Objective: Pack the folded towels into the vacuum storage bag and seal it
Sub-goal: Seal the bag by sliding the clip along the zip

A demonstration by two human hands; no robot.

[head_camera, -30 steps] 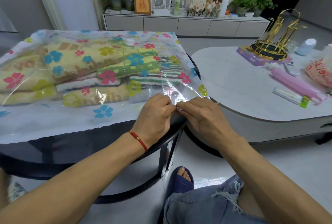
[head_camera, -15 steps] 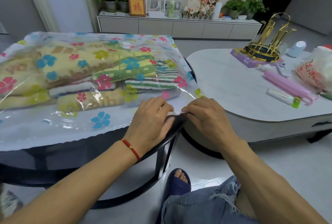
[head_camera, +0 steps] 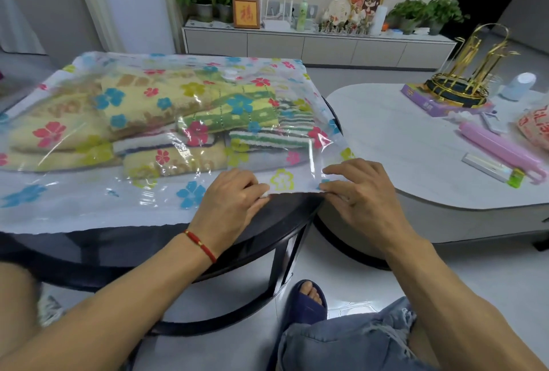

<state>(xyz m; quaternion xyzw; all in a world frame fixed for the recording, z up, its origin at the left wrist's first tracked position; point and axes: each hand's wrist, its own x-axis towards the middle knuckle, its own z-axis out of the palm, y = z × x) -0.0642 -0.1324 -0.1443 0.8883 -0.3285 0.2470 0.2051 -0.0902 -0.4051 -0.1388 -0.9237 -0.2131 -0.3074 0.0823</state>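
A clear vacuum storage bag printed with coloured flowers lies flat on a dark round table. Inside it sit several folded towels, yellow, green and striped. A white valve cap shows on the bag's far side. My left hand pinches the bag's near edge between thumb and fingers. My right hand pinches the same edge at the bag's right corner, a short gap from the left hand.
A white table stands to the right with a pink hand pump, a white clip with a green end, a gold rack and a purple box. A low cabinet with plants runs along the back wall. My knee and sandalled foot are below.
My two hands, first touching at the bag's edge, have drawn apart along it: the right hand went right toward the corner, the left stayed near its place.
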